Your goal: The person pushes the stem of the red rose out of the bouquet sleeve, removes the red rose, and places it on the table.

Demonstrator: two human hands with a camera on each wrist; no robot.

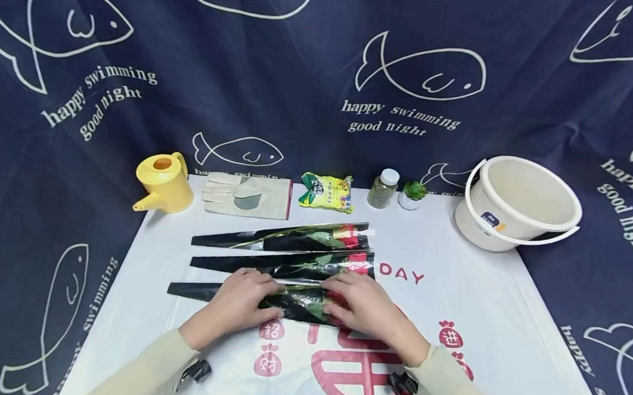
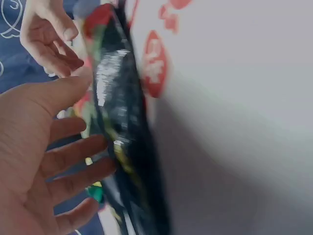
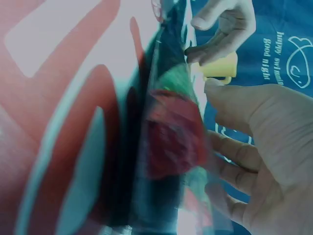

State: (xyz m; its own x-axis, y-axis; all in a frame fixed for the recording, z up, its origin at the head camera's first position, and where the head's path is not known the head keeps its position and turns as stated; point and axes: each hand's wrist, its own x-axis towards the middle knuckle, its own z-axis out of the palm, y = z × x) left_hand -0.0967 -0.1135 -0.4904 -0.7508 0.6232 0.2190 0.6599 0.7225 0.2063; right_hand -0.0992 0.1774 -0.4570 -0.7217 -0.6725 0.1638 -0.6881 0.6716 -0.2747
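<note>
Three single red roses in black-and-clear wrapping lie in rows on the white table: a far rose (image 1: 282, 236), a middle rose (image 1: 281, 263) and a near rose (image 1: 300, 304). My left hand (image 1: 247, 298) rests over the stem half of the near rose, fingers spread and loosely bent. Over its bloom end lies my right hand (image 1: 362, 301), thumb and fingers apart. In the left wrist view the left fingers (image 2: 83, 174) touch or nearly touch the wrapping's edge. The right wrist view shows the red bloom (image 3: 173, 137) beside the right hand (image 3: 274, 142).
Along the back stand a yellow watering can (image 1: 164, 183), work gloves (image 1: 246, 197), a yellow packet (image 1: 326, 192), a lidded jar (image 1: 384, 189), a small potted plant (image 1: 412, 195) and a white bucket (image 1: 487, 221). A dark fish-print cloth (image 1: 323, 78) hangs behind.
</note>
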